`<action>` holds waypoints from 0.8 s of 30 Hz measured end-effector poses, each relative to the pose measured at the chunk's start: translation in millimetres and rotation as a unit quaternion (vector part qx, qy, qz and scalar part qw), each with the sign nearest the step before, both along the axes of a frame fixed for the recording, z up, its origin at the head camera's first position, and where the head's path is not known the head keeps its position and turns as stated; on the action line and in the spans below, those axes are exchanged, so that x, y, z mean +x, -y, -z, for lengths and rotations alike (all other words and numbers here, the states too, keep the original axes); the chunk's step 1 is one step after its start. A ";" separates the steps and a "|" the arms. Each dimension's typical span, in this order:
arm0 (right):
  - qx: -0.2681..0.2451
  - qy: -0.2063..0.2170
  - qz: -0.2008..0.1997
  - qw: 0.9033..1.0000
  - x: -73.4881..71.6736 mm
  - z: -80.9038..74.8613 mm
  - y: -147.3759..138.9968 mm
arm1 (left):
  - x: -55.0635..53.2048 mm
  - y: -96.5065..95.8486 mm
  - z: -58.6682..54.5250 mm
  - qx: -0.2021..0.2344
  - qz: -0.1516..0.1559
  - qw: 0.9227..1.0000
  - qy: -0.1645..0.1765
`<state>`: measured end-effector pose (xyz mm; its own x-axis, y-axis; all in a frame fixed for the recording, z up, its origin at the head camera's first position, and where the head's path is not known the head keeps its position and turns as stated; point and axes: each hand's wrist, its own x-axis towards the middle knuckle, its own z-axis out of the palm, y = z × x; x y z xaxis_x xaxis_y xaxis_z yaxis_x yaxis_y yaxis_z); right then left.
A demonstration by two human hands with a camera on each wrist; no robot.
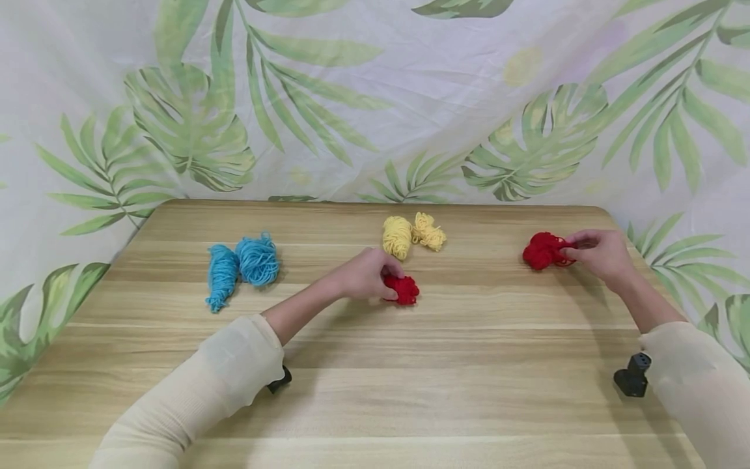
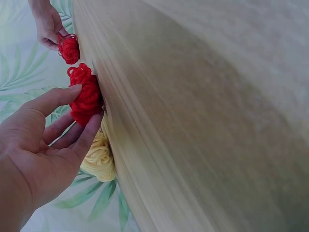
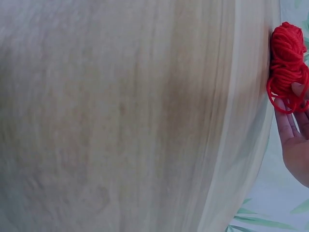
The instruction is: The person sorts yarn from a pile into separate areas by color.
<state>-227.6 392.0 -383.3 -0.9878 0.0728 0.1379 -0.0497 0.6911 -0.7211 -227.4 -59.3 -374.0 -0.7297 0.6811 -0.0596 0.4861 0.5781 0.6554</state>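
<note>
In the head view my left hand holds a small red yarn bundle near the middle of the table. The left wrist view shows the thumb on one side of that red yarn and the fingers on the other. Toward the table's right side, my right hand pinches the looped end of a second red yarn bundle. Its loops hang around the fingertips in the right wrist view, where the red yarn appears at the right edge and part of the hand is cut off.
Two yellow yarn bundles, one fuller and one looser, lie just beyond my left hand. Two blue yarn bundles, one long and one round, lie at left on the wooden table. A leaf-patterned cloth hangs behind.
</note>
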 end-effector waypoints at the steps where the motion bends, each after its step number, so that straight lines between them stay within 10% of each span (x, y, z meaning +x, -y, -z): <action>1: 0.002 0.000 0.000 1.000 0.2 0.1 -0.3 | 0.1 -0.7 -0.2 0.001 0.001 1.000 -0.001; 24: -0.019 -0.008 -0.015 1.000 9.5 -1.8 -2.9 | -4.2 -30.9 -0.6 0.022 0.023 0.999 -0.020</action>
